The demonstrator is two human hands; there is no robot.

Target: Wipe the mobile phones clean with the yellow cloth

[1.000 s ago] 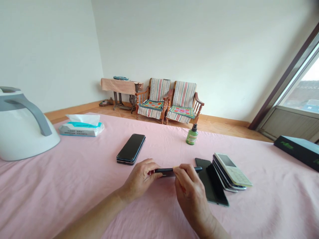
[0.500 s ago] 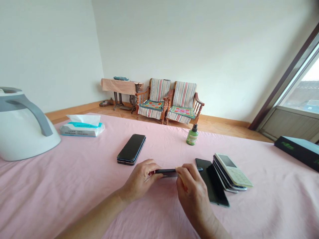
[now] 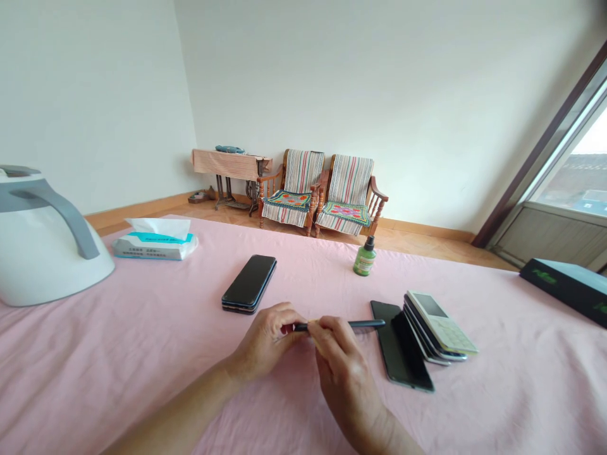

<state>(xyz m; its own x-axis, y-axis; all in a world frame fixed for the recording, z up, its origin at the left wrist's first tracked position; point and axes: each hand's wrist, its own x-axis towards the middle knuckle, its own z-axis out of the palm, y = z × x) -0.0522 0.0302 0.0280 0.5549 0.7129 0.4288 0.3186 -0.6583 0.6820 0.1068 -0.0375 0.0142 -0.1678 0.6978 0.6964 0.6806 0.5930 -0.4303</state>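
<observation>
Seen edge-on, a dark smartphone [image 3: 367,324] is held level just above the pink cloth. My left hand [image 3: 269,335] pinches its left end between thumb and fingers. Close beside it, my right hand [image 3: 345,363] is closed around the phone's edge left of the middle; whether something small sits under those fingers is hidden. To the right, a black smartphone [image 3: 401,347] lies flat. Touching it is a stack of several phones, topped by a white keypad phone [image 3: 443,322]. A second stack of black smartphones [image 3: 250,281] lies beyond my left hand.
A green spray bottle [image 3: 364,258] stands toward the far edge of the pink-covered table [image 3: 313,272]. On the left are a white kettle [image 3: 47,246] and a tissue pack [image 3: 155,245]. A black box [image 3: 564,291] lies at far right. Two wooden chairs [image 3: 346,189] stand beyond.
My right hand has slid left along the phone, closer to my left hand. The phone has tilted to a thinner edge-on view, its right part now uncovered.
</observation>
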